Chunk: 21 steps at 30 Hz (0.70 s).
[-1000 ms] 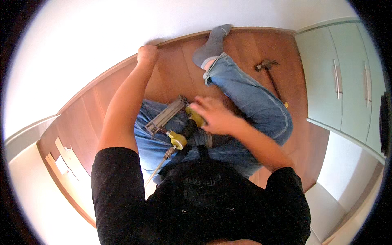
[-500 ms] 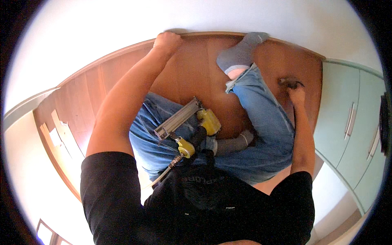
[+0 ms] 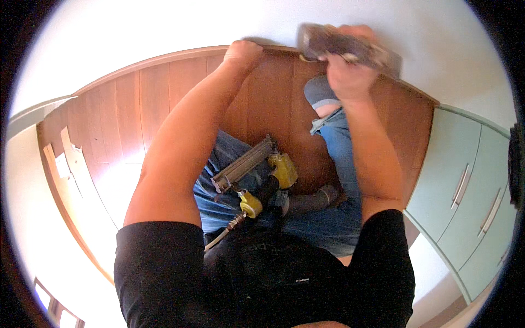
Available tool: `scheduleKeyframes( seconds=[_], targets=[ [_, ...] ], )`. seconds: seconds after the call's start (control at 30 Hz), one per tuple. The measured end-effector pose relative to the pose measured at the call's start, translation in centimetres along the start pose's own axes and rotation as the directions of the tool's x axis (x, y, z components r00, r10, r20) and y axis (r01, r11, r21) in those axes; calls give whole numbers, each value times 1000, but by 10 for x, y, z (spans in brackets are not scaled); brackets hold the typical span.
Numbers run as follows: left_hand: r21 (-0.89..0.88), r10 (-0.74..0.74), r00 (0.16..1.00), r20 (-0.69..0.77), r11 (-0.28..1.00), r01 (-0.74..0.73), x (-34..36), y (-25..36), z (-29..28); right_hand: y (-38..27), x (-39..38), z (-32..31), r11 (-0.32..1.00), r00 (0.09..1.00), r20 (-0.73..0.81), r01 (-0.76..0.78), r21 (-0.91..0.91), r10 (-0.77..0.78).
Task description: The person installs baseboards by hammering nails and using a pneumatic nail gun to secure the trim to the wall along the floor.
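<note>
Okay, on my remote feed the left hand (image 3: pixel 244 51) sits at the baseboard (image 3: pixel 175 54), at the foot of the white wall (image 3: pixel 158 27). Its fingers are curled there; I can't tell if they clamp the baseboard or just press. Right hand (image 3: pixel 353 79) is raised near the wall, fingers wrapped around a hammer (image 3: pixel 353 49), badly blurred, so I can't tell whether it touches anything. Pneumatic nailer (image 3: pixel 283 170), air hose (image 3: pixel 219 238) attached, lies across the jeans (image 3: pixel 229 146), no hand on it. Progress, my judgement: baseboard is already in place along the wall, hammer in hand, nailer idle. Whether any length is fastened, or how much remains, I can't see. Loose wood pieces (image 3: pixel 72 150) left, pale green cabinets (image 3: pixel 454 142) right.
</note>
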<state>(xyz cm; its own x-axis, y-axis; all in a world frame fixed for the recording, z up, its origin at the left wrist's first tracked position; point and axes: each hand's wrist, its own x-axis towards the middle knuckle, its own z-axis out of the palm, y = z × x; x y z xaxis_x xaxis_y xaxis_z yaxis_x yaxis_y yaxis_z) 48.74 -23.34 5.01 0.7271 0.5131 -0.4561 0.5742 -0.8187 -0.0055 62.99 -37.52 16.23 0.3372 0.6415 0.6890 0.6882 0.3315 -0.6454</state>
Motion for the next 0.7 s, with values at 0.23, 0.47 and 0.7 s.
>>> scheduleKeyframes(
  seconds=[0.23,0.47,0.7],
  targets=[
    [-113,32,986,-163,992,-51,22,-9,49,38,-24,61,999,998,-48,39,27,-38],
    [-149,-14,991,-133,989,-6,13,-2,25,41,-21,63,976,978,-139,133,-170,-157],
    [80,3,998,68,997,-8,2,-1,5,-26,1,-38,968,914,319,-226,-112,250]
  ],
)
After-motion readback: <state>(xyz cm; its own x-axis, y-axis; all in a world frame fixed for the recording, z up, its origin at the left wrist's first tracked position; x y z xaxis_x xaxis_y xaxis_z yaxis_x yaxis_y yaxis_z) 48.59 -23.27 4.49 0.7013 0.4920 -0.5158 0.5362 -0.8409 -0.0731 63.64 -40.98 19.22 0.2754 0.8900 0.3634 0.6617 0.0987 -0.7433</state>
